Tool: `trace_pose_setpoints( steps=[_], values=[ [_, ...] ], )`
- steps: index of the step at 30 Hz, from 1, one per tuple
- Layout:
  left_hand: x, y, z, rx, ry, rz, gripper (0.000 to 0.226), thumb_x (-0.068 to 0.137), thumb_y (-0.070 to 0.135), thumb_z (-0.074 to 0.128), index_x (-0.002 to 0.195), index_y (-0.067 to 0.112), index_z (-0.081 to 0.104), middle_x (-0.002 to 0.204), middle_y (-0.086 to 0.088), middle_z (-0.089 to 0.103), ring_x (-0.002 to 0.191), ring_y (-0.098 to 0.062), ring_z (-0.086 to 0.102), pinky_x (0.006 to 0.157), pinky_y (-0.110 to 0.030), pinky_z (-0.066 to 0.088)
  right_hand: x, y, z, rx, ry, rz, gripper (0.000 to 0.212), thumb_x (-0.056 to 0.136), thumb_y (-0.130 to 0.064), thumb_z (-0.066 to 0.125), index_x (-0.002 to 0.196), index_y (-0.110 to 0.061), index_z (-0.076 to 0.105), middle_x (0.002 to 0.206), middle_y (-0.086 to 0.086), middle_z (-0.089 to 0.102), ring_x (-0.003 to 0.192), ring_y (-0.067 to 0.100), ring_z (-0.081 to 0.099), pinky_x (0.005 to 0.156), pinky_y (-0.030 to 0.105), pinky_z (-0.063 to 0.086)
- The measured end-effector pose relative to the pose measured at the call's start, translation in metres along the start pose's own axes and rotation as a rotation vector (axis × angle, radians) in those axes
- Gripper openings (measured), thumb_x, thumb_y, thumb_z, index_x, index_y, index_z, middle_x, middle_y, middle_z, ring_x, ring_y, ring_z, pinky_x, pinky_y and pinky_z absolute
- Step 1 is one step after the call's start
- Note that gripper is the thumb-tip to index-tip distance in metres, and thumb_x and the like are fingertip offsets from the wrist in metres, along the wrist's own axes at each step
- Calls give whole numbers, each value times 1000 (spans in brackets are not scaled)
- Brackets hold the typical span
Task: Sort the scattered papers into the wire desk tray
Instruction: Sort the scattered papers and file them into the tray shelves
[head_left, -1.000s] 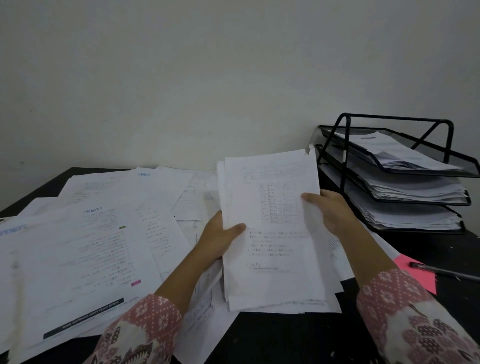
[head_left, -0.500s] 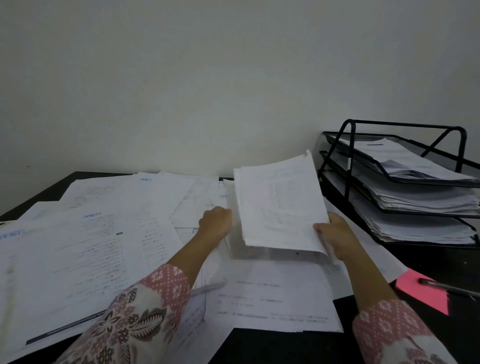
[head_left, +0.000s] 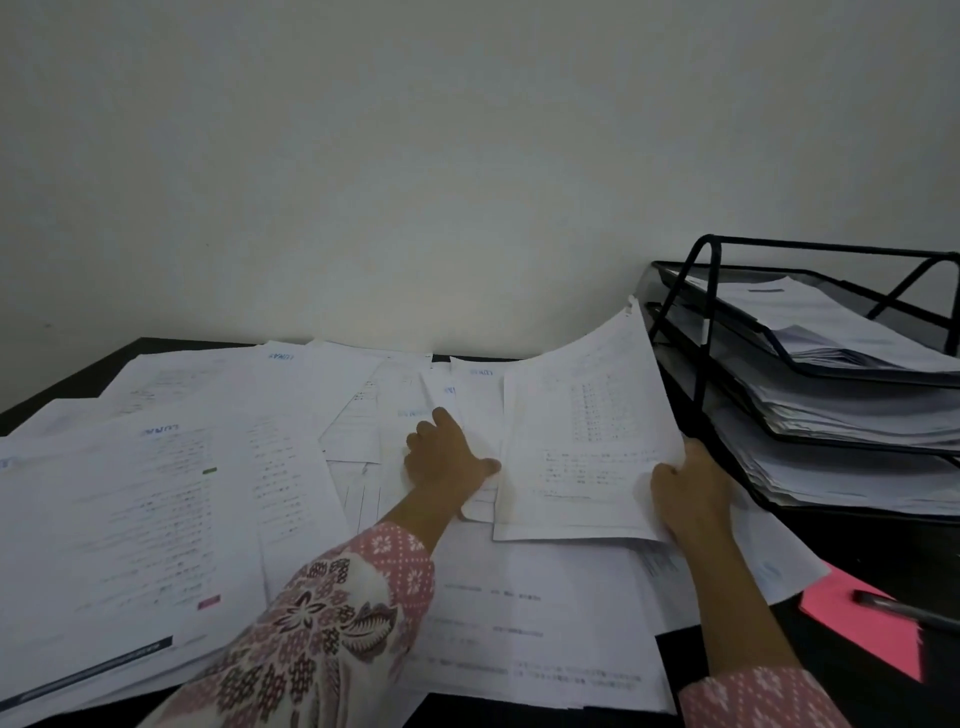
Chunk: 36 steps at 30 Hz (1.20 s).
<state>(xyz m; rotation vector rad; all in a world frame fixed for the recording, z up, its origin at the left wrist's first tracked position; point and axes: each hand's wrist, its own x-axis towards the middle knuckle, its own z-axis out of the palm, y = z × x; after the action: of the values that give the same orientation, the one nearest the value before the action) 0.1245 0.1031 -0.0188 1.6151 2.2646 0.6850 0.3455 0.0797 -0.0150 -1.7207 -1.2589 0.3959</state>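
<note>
Black three-tier wire desk tray (head_left: 810, 364) at the right rear of the table, against a plain pale wall (head_left: 415, 156). Thin metal rod frame, mesh shelves; all three tiers hold uneven stacks of white paper.

Dark, matte table (head_left: 857, 545), mostly covered by scattered papers (head_left: 156, 493): white printed sheets, flat, overlapping at loose angles, some with blue headers, one with a dark band along its bottom edge.

Right hand (head_left: 685, 493) grips a sheaf of sheets (head_left: 587, 447) at its lower right corner, fingers curled over the edge. Sheaf is lifted off the pile and bowed, its far corner curling up just beside the tray's front upright. Printed text and a table show on the top page; bottom edges slightly uneven.

Left hand (head_left: 447, 457) lies on the flat papers just left of the sheaf, fingers loosely bent, thumb tip touching the sheaf's left edge; it holds nothing that I can see.

Pink note (head_left: 857, 629) on the table at right front, a dark pen (head_left: 904, 610) lying across it. Sleeves are pink patterned fabric.
</note>
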Motion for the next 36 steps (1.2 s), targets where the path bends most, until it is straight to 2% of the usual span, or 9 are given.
trace_pose_setpoints(
  steps=[4, 7, 10, 16, 23, 26, 28, 31, 36],
  values=[
    [1, 0, -5, -236, -9, 38, 77, 74, 14, 78, 129, 4, 25, 107, -12, 55, 95, -26, 56, 73, -28, 45, 2, 1, 2, 9, -17, -6, 22, 89, 7, 40, 107, 7, 52, 111, 24, 58, 84, 21, 48, 71, 27, 38],
    [-1, -11, -15, -191, -49, 11, 71, 75, 11, 75, 126, 2, 26, 98, -8, 53, 82, -20, 51, 67, -26, 43, 2, 1, 2, 22, -25, -18, 23, 88, 7, 41, 108, 7, 53, 110, 23, 59, 83, 20, 48, 66, 24, 36],
    [-3, -28, -26, -38, -54, -37, 62, 79, 14, 69, 128, 4, 31, 113, -10, 56, 96, -23, 56, 74, -31, 47, 0, 0, 4, 27, -41, -21, 25, 88, 5, 42, 111, 6, 53, 110, 22, 60, 80, 20, 48, 52, 22, 31],
    [-14, -46, -34, 159, -58, -71, 47, 81, 19, 61, 124, 12, 43, 127, -13, 40, 122, -30, 34, 92, -35, 39, -7, -3, 11, 30, -64, -18, 24, 89, 4, 41, 111, 5, 53, 114, 22, 59, 84, 19, 49, 68, 23, 35],
    [-11, -47, -38, -97, -122, -90, 59, 79, 12, 68, 129, 6, 38, 128, -18, 36, 115, -33, 45, 90, -32, 43, -14, -3, 16, 43, -76, 2, 22, 90, 4, 41, 108, 4, 53, 111, 21, 60, 83, 19, 49, 69, 24, 36],
    [-11, -51, -40, -254, -84, -36, 60, 77, 2, 67, 129, 5, 36, 123, -17, 42, 105, -28, 51, 76, -27, 45, -16, -4, 16, 61, -69, -5, 23, 89, 5, 41, 109, 5, 53, 109, 19, 60, 82, 19, 48, 69, 24, 36],
    [-12, -53, -42, -343, -65, 15, 71, 78, -2, 65, 137, 6, 26, 105, -9, 49, 93, -21, 49, 68, -23, 42, -16, -3, 17, 69, -75, -4, 24, 90, 5, 41, 111, 5, 53, 110, 19, 59, 83, 19, 49, 70, 24, 36],
    [-12, -55, -48, -449, -115, -8, 84, 83, 1, 62, 145, 6, 6, 86, 8, 38, 92, -15, 43, 62, -19, 39, -16, -4, 21, 79, -114, 6, 25, 90, 4, 43, 113, 3, 53, 114, 19, 59, 87, 19, 50, 73, 24, 36],
    [-11, -61, -48, -501, -258, -127, 59, 88, 5, 53, 137, -2, 20, 93, -5, 45, 79, -14, 46, 56, -22, 40, -26, -12, 37, -12, -214, -42, 28, 91, -1, 46, 119, 2, 51, 118, 17, 58, 91, 19, 49, 76, 24, 37]
  ],
)
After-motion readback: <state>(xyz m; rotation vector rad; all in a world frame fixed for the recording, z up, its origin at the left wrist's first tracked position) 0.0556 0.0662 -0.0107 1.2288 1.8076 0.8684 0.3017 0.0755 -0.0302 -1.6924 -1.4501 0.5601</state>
